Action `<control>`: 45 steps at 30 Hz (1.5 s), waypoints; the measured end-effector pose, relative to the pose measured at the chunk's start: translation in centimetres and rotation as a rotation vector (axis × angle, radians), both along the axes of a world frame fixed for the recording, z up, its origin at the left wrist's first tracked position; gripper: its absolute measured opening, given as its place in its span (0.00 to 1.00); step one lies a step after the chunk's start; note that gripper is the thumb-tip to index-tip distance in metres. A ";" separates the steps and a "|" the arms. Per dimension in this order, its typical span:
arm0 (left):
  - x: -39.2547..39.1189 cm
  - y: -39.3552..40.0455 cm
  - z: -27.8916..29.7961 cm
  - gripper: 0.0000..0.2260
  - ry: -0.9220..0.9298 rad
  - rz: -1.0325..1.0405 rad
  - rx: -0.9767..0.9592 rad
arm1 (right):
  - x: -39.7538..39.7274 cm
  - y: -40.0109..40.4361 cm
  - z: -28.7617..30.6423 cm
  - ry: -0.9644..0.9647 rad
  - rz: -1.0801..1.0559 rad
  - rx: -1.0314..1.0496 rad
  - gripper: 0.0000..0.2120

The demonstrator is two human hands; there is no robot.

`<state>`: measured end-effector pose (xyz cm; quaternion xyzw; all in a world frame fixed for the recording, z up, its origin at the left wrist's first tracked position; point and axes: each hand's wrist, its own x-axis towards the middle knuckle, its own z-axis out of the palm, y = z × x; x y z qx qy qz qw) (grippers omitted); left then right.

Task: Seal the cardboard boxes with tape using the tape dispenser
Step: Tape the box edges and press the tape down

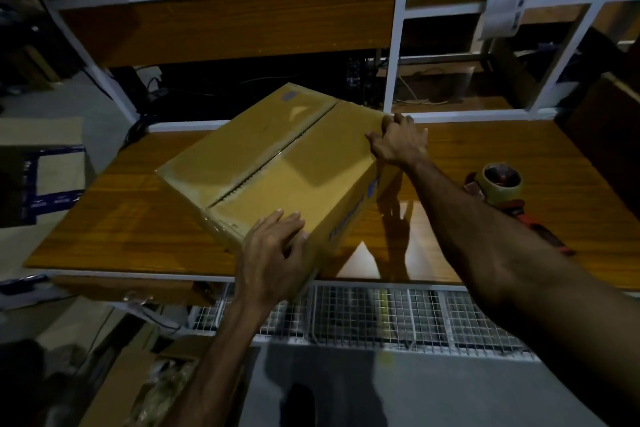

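Head cam: a closed cardboard box (277,163) sits skewed on the wooden bench (138,218), clear tape running along its centre seam. The left hand (273,253) rests on the near corner, fingers spread and only lightly bent over the top and edge. The right hand (398,142) is at the far right corner — fingers curled over that edge, gripping it. The tape dispenser (502,184) lies on the bench to the right, well apart from the box — neither hand touches it.
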<state>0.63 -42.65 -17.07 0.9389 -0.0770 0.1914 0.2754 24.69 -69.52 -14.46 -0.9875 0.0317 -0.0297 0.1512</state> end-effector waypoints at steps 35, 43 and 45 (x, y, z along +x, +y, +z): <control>4.0 8.7 -0.4 0.34 0.106 -0.034 0.128 | -12.4 9.1 1.0 -0.239 0.208 0.241 0.16; 0.5 -0.1 -0.6 0.34 0.119 -0.053 0.131 | 1.4 2.0 3.8 0.129 0.198 0.068 0.21; 0.3 -0.2 -0.7 0.29 0.117 -0.030 0.046 | 1.7 1.8 2.9 0.121 0.200 0.091 0.24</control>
